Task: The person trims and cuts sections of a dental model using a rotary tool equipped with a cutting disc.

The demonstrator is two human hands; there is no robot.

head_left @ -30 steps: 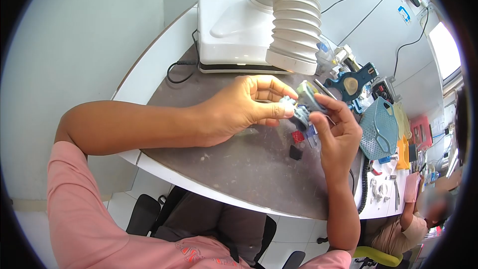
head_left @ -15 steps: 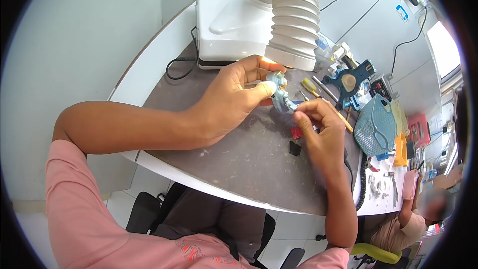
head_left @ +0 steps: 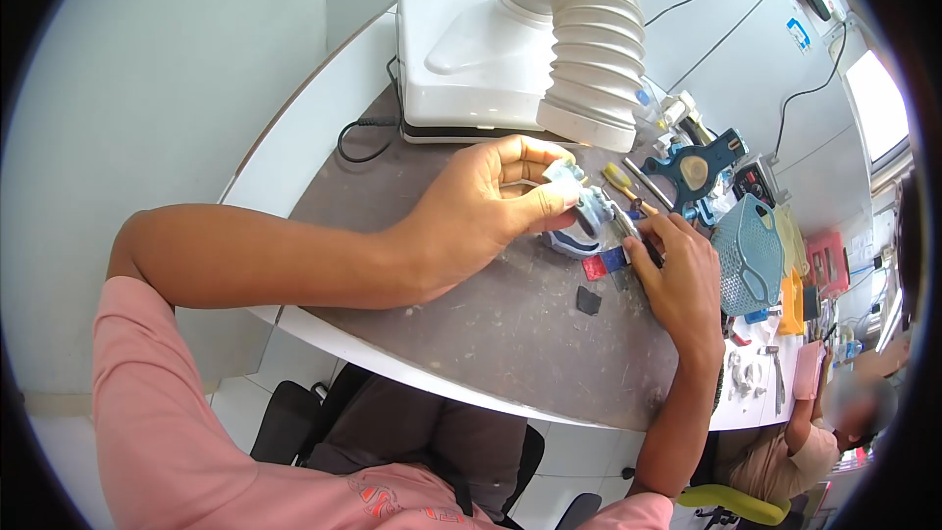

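My left hand (head_left: 505,191) is closed around a pale blue dental model (head_left: 591,206), thumb on its near side. The model is tilted above the table, and the fingers hide part of it. In my right hand (head_left: 675,260) is a slim handpiece (head_left: 625,223) with a silvery front and a dark body, its tip close beside the model; whether they touch I cannot tell. On the table under the left hand lies a rounded blue-and-white piece (head_left: 569,243). Near it are a red square (head_left: 594,267), a blue square (head_left: 615,258) and a black square (head_left: 589,301).
A white machine (head_left: 471,69) with a ribbed hose (head_left: 599,49) opens above my hands. Behind the right hand are a yellow-handled tool (head_left: 616,177), a blue articulator-like device (head_left: 711,155) and a blue basket (head_left: 754,255). Another person (head_left: 795,451) sits at far right.
My right hand has left the model, moved right and now holds the handpiece. The left hand has shifted slightly right and down with the model. The blue-and-white piece is more visible.
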